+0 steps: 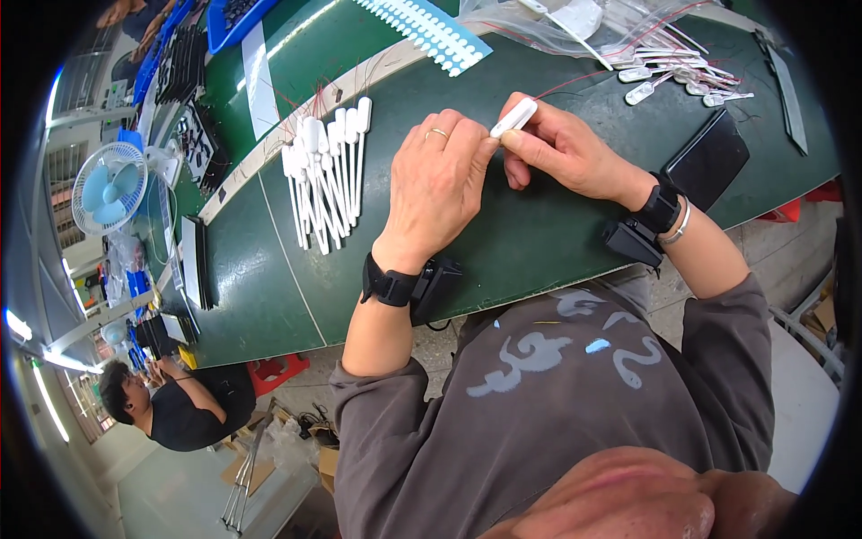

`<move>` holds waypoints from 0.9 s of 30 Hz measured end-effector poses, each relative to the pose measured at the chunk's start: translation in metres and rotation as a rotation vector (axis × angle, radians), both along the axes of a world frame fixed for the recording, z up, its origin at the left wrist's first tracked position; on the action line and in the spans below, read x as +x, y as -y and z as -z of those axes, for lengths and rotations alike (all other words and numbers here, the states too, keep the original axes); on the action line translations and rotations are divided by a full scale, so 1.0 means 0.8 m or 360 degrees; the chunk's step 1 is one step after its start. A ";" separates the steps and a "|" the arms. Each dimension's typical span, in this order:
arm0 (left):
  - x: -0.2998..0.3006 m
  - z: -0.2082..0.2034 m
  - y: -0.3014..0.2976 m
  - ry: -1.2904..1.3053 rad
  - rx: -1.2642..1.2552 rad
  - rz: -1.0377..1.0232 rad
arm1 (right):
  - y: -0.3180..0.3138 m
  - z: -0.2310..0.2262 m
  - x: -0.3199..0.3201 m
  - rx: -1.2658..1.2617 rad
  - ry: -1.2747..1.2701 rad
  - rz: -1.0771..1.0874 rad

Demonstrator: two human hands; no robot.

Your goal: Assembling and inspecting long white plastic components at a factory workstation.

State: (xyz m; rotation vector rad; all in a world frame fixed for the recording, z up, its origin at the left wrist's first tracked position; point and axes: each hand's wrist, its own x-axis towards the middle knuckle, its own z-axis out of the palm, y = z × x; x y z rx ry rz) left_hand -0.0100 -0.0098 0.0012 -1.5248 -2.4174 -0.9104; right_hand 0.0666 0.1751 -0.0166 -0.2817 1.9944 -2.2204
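Note:
A small white oval plastic piece (516,117) with a thin red wire is held between my two hands over the green tabletop. My right hand (566,148) is closed on it, thumb pressing its side. My left hand (438,180) is closed too, thumb and fingertips pinched at the piece's lower end; what lies inside that pinch is partly hidden. Left of my left hand, several white paddle-shaped pieces with thin stems (328,171) lie in a fanned row, red wires trailing from their far ends. More white pieces with red wires (678,67) lie heaped beyond my right hand.
A clear plastic bag (588,27) and a blue sheet of white stickers (431,34) lie at the back. Near my right wrist is a flat black device (709,157). Farther left are a fan (109,187), a blue bin (235,22) and another seated person (184,404).

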 end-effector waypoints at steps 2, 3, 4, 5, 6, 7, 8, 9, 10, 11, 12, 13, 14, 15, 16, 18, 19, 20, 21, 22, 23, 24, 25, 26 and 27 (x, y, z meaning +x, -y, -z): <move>0.001 -0.001 0.002 0.0071 -0.0005 -0.0012 | 0.000 0.001 0.000 -0.0007 0.0020 -0.0007; 0.000 -0.004 0.003 0.0290 -0.0011 -0.0003 | -0.002 0.002 -0.002 -0.0089 0.0102 -0.0029; -0.001 -0.007 0.004 0.0510 -0.0015 0.0004 | -0.003 0.004 -0.004 -0.0170 0.0187 -0.0053; -0.002 -0.008 0.006 0.0731 -0.0016 0.0010 | -0.004 0.004 -0.005 -0.0250 0.0273 -0.0078; -0.004 -0.006 0.008 0.0739 -0.0012 -0.0003 | -0.004 0.005 -0.004 -0.0248 0.0282 -0.0091; -0.008 -0.004 0.010 0.0850 -0.0017 -0.0002 | -0.005 0.005 -0.004 -0.0276 0.0336 -0.0067; -0.012 -0.002 0.012 0.0960 -0.0020 0.0000 | -0.005 0.004 -0.005 -0.0302 0.0390 -0.0042; -0.015 -0.001 0.014 0.1070 -0.0021 0.0002 | -0.006 0.003 -0.006 -0.0327 0.0445 -0.0016; -0.016 -0.001 0.016 0.1074 -0.0009 -0.0013 | -0.005 0.002 -0.007 -0.0318 0.0450 -0.0033; -0.018 -0.002 0.019 0.1154 0.0079 -0.0088 | -0.004 0.001 -0.007 -0.0326 0.0454 -0.0018; -0.020 -0.002 0.020 0.1233 0.0170 -0.0156 | -0.004 -0.001 -0.007 -0.0332 0.0457 0.0005; -0.021 -0.002 0.021 0.1311 0.0261 -0.0223 | -0.003 -0.002 -0.007 -0.0337 0.0459 0.0027; -0.022 -0.001 0.021 0.1312 0.0274 -0.0229 | -0.004 -0.004 -0.007 -0.0325 0.0461 0.0019; -0.023 0.000 0.022 0.1445 0.0287 -0.0185 | -0.005 -0.005 -0.007 -0.0361 0.0460 0.0062; -0.024 0.001 0.022 0.1577 0.0300 -0.0137 | -0.005 -0.007 -0.007 -0.0396 0.0457 0.0107; -0.024 0.000 0.020 0.1705 0.0330 -0.0088 | -0.009 -0.010 -0.007 -0.0416 0.0452 0.0144; -0.022 -0.003 0.019 0.1964 0.0379 -0.0036 | -0.010 -0.011 -0.008 -0.0447 0.0415 0.0185; -0.020 -0.006 0.017 0.2222 0.0426 0.0021 | -0.012 -0.012 -0.008 -0.0478 0.0378 0.0227; -0.018 -0.009 0.016 0.2479 0.0472 0.0085 | -0.013 -0.013 -0.008 -0.0509 0.0339 0.0270; -0.015 -0.009 0.015 0.2477 0.0480 0.0098 | -0.015 -0.014 -0.008 -0.0497 0.0335 0.0274; -0.013 -0.008 0.014 0.2565 0.0484 0.0159 | -0.015 -0.015 -0.008 -0.0504 0.0336 0.0300; -0.011 -0.008 0.013 0.2652 0.0486 0.0222 | -0.015 -0.016 -0.009 -0.0512 0.0337 0.0328; -0.010 -0.007 0.012 0.2740 0.0486 0.0284 | -0.016 -0.016 -0.009 -0.0521 0.0339 0.0355; -0.011 -0.008 0.010 0.2738 0.0490 0.0297 | -0.017 -0.016 -0.010 -0.0511 0.0335 0.0360; -0.012 -0.010 0.011 0.2752 0.0513 0.0319 | -0.017 -0.016 -0.010 -0.0515 0.0332 0.0379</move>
